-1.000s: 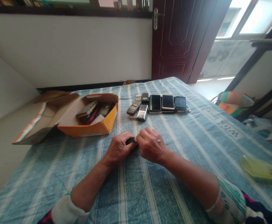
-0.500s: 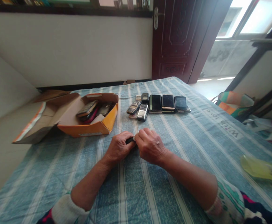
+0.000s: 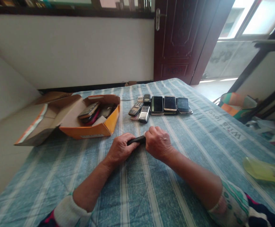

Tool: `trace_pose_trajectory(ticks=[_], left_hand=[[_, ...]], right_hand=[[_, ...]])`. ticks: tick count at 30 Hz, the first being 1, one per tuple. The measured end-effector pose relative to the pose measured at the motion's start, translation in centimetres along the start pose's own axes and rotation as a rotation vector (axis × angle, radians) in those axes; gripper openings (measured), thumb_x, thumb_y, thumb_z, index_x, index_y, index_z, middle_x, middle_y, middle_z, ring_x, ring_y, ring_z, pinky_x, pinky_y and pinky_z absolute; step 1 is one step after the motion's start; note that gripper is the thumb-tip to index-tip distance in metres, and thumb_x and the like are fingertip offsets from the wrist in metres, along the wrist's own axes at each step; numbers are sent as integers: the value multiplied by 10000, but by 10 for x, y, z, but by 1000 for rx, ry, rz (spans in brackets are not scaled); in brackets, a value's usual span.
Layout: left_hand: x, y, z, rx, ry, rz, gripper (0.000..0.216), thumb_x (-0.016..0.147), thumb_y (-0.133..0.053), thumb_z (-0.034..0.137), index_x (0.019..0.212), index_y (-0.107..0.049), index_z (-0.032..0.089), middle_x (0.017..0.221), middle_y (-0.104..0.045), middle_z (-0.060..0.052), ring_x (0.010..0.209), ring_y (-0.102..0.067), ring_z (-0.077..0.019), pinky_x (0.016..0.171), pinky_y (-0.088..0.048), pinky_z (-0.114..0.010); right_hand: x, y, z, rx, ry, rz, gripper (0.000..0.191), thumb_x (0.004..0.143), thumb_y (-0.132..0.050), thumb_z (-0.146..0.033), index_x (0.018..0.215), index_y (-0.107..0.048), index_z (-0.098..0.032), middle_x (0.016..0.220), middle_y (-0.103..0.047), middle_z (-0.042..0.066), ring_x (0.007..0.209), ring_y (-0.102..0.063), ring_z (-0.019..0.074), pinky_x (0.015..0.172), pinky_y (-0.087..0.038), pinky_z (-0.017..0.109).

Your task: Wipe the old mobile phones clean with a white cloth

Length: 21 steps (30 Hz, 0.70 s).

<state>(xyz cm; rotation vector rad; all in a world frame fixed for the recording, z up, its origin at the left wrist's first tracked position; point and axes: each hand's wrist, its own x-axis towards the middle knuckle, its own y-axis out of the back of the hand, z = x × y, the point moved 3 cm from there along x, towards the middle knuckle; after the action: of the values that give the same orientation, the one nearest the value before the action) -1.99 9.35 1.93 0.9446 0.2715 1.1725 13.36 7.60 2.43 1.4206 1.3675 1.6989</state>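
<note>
My left hand (image 3: 121,147) is closed around one end of a slim black mobile phone (image 3: 136,140), seen edge-on above the striped bedspread (image 3: 137,189). My right hand (image 3: 158,142) is curled in a fist against the phone's other end. A bit of something white shows at its fingertips, too small to name. Beyond the hands lie several old phones: a silver keypad phone (image 3: 144,114), a dark keypad phone (image 3: 135,109) and a small dark phone (image 3: 147,99). Beside them is a row of touchscreen phones (image 3: 157,104), some stacked on others.
An orange cardboard box (image 3: 90,133) stands at the left, its lid folded back, with several phones (image 3: 89,112) inside. A yellow translucent item (image 3: 266,171) lies at the right edge. Behind the bed are a white wall and a dark red door (image 3: 175,41).
My right hand has shifted right along the black phone, uncovering its middle. The left hand keeps its hold in about the same place.
</note>
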Motion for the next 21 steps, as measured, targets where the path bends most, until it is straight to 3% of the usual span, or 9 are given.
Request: trace_pose_trajectory(ticks=[6,15,21], left_hand=[[-1,0,-2,-10,17,-4,137,800,-603,272,762,-687,171,742,-661,-20,699,-609,-159,660,-467,-259],[-1,-2,-2,-11,-9,3,135,797,-589,264,731,-665,174,734,-661,-22,701,-592,-157,671,-472,-260],[-1,-2,-3,5,-15,10,130,799,-589,255,725,-663,176,736,-658,-20,692,-589,-151,666,-468,-253]], right_hand=[[0,-2,3,-3,-13,-3,157,838,-498,-149,787,-646,-153,834,-620,124,756,-530,236,590,-369,317],[-4,-7,-9,120,287,141,192,885,-464,-125,788,-625,-166,782,-567,62,780,-460,195,661,-344,304],[-3,-5,-5,82,212,57,144,845,-513,-137,772,-633,-166,800,-588,74,790,-494,207,634,-350,305]])
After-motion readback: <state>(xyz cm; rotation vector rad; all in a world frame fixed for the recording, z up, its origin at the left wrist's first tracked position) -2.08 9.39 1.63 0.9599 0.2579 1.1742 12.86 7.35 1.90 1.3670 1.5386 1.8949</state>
